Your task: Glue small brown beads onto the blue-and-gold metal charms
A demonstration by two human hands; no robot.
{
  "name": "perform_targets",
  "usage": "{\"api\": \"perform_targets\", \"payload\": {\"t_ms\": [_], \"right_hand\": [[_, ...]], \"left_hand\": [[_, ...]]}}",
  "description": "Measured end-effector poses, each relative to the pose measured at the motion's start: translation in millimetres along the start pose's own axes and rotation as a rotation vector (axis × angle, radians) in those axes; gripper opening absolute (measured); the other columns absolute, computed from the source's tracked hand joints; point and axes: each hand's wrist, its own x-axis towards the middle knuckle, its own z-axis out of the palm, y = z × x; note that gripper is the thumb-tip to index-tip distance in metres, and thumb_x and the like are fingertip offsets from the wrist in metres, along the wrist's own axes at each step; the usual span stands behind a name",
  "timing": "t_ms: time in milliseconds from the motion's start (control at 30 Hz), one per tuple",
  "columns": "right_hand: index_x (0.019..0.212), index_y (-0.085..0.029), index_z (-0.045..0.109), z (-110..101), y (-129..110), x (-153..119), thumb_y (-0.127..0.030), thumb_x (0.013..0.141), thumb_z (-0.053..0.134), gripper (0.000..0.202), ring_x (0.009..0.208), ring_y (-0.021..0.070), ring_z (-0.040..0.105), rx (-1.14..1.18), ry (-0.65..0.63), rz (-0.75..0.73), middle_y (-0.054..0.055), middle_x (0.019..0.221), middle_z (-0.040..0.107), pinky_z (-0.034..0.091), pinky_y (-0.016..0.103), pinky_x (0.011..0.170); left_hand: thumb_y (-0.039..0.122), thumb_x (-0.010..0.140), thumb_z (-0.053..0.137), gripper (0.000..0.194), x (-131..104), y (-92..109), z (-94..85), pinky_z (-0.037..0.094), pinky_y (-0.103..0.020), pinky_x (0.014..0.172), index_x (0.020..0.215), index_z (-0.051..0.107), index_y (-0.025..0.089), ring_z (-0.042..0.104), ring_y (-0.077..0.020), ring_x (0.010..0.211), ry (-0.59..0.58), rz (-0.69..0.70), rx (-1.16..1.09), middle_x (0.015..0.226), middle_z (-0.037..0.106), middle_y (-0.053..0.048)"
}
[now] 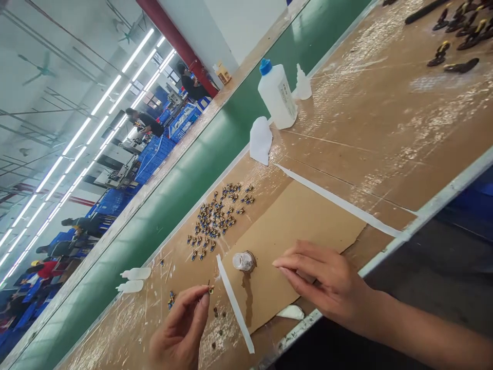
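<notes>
My left hand [183, 326] pinches a tiny painted figurine [211, 290] between thumb and fingertips; a thin dark tip sticks up beside it. My right hand [323, 277] hovers over a cardboard sheet [300, 221], its fingers drawn together in a pinch; whatever lies between the fingertips, if anything, is too small to see. Between the hands stands a small clear cup [243, 261] on the cardboard, with a dark wet streak running from it. Beyond it lie many similar blue-and-yellow figurines [213, 218] in a loose cluster. Another small figurine piece [171, 299] lies near my left hand.
White tape strips [235, 303] edge the cardboard. A blue-capped bottle [278, 95], a small dropper bottle [303, 85] and white paper [261, 140] stand behind. Two flat white bottles [134, 273] lie left. Dark figurine parts [468, 25] sit far right. People work in the background.
</notes>
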Motion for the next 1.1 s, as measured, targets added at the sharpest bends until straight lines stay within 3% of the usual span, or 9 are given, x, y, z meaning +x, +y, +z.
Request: {"api": "perform_targets", "payload": {"t_ms": [167,433,1100], "right_hand": [[0.098,-0.017,0.061,0.2,3.3,-1.7,-0.011,0.086,0.050,0.017,0.074,0.0126,0.053,0.004,0.001,0.014,0.004,0.078,0.060,0.045,0.026,0.069],[0.095,-0.015,0.060,-1.0,1.9,0.7,-0.011,0.088,0.049,0.014,0.071,0.0122,0.052,-0.013,0.024,-0.003,0.004,0.074,0.060,0.042,0.027,0.066],[0.095,-0.013,0.060,-3.6,1.2,-0.4,-0.010,0.087,0.050,0.014,0.073,0.0127,0.051,0.036,-0.001,0.025,0.005,0.078,0.062,0.040,0.030,0.069]], "left_hand": [[0.042,0.073,0.066,0.021,14.9,32.2,20.2,0.050,-0.021,0.079,0.086,0.070,0.025,0.065,-0.0149,0.087,-0.166,0.191,0.361,0.089,0.071,0.000],[0.036,0.079,0.060,0.014,38.3,35.7,33.8,0.050,-0.025,0.076,0.086,0.069,0.028,0.065,-0.0152,0.084,-0.292,0.541,0.645,0.089,0.070,0.002],[0.033,0.083,0.056,0.015,43.2,43.1,45.6,0.047,-0.029,0.077,0.083,0.068,0.025,0.063,-0.0160,0.081,-0.320,0.708,0.742,0.084,0.067,-0.001]]}}
